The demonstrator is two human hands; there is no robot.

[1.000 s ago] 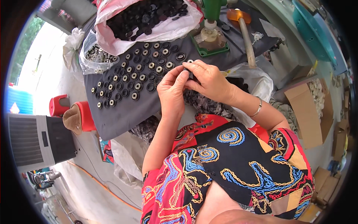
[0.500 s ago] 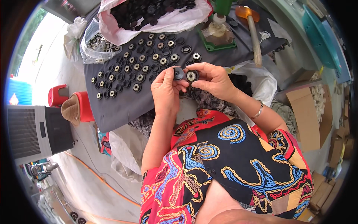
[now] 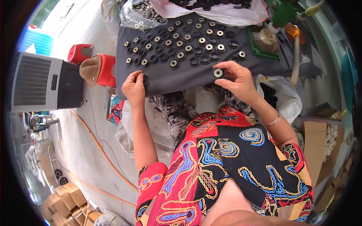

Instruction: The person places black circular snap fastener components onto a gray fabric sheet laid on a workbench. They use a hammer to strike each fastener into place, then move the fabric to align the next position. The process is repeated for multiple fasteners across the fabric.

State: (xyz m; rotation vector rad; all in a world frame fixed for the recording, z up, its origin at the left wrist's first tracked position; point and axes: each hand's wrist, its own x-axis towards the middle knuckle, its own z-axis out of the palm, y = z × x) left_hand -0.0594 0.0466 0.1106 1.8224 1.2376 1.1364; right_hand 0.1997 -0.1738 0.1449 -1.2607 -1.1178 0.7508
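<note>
Fingers and thumb of my left hand (image 3: 134, 88) pinch a round black plastic cap (image 3: 146, 79) near the cloth's left front edge. My right hand (image 3: 240, 83) grips a black wheel with a silver bearing (image 3: 218, 73) in its centre, between thumb and fingers, at the front edge of the cloth. Beyond both hands, many round black parts lie in loose rows on the dark grey cloth (image 3: 166, 84). Some are black rings (image 3: 204, 58); others carry a metal bearing (image 3: 174, 63).
A green hand press (image 3: 260, 54) and an orange-headed hammer (image 3: 296, 60) lie at the right. Behind the rows are a clear bag of bearings (image 3: 141, 22) and a white sack (image 3: 181, 10) of black parts. Red stools (image 3: 106, 71) and an air cooler (image 3: 37, 83) stand left.
My hands have moved well apart from close together, the left one going left with the cap, the right keeping the wheel. The view has shifted, so the table appears higher and further right.
</note>
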